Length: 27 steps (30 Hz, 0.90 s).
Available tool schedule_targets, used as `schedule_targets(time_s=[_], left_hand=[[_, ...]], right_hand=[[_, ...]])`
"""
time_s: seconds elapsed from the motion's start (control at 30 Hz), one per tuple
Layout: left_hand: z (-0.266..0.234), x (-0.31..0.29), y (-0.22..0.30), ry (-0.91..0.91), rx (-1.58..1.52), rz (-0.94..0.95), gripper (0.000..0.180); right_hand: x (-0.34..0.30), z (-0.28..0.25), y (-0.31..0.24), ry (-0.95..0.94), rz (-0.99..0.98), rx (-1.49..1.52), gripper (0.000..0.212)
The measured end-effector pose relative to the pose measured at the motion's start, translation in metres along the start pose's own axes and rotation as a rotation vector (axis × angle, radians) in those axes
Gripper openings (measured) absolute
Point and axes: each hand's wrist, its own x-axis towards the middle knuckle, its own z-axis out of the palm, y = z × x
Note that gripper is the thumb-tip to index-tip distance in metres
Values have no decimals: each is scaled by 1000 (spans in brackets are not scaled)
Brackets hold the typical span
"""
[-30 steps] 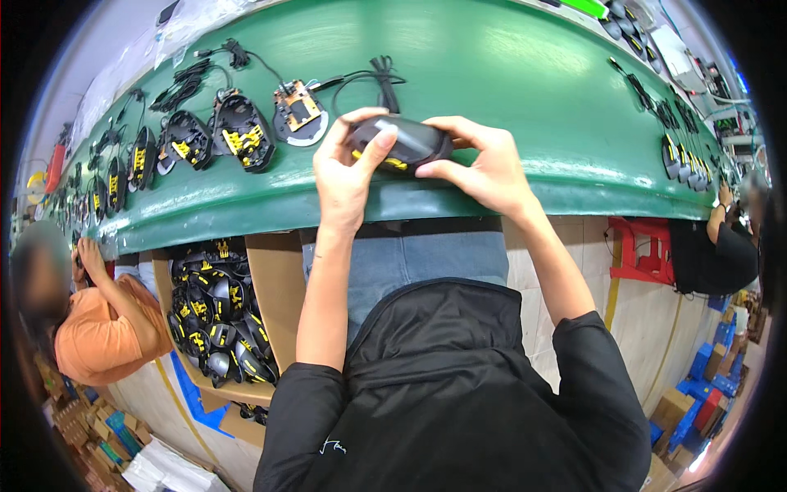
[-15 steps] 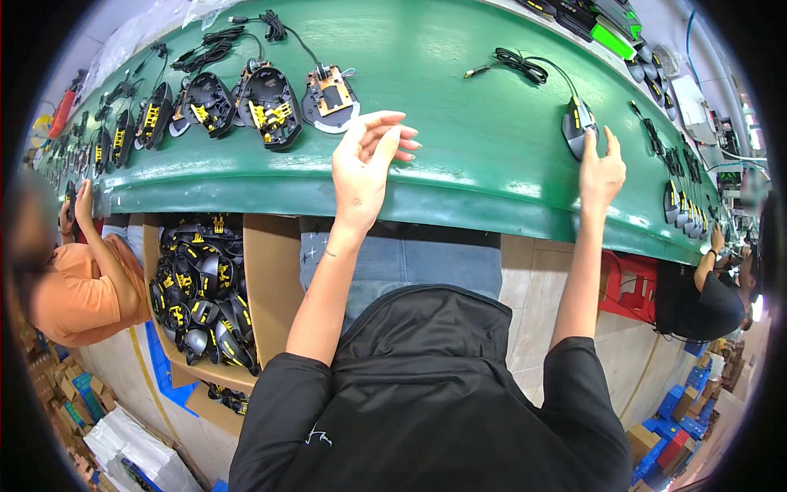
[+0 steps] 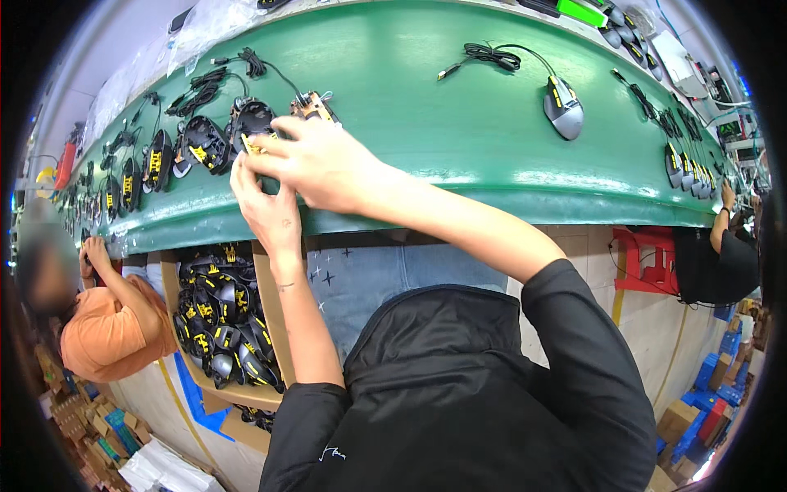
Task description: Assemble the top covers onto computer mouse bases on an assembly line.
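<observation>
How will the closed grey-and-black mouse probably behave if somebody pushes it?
The mouse would probably slide rather than roll, since it looks broad and the green surface glossy. Its thin, looped cable seems floppy and might drag along.

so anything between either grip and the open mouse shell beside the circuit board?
Nothing visible: left grip and right grip are both at the open mouse shell, covering its near part. The circuit board lies to its right, out of the way.
</observation>
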Motion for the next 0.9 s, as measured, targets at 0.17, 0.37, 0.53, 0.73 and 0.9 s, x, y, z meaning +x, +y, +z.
schedule_targets(time_s=[0.17,0.37,0.53,0.73,0.9], left_hand=[[-2,3,4,-55,160,168,38],[1,-18,51,58,-139,164,25],[25,-10,79,-62,-449,447,24],[50,22,52,-85,-85,158,39],[69,36,42,-126,458,60,67]], right_hand=[[-6,21,-1,-77,65,-129,42],[-22,-29,10,268,-134,-101,29],[-47,-89,16,406,58,-109,31],[-76,-142,40,421,884,525,23],[-94,-148,113,148,1046,474,29]])
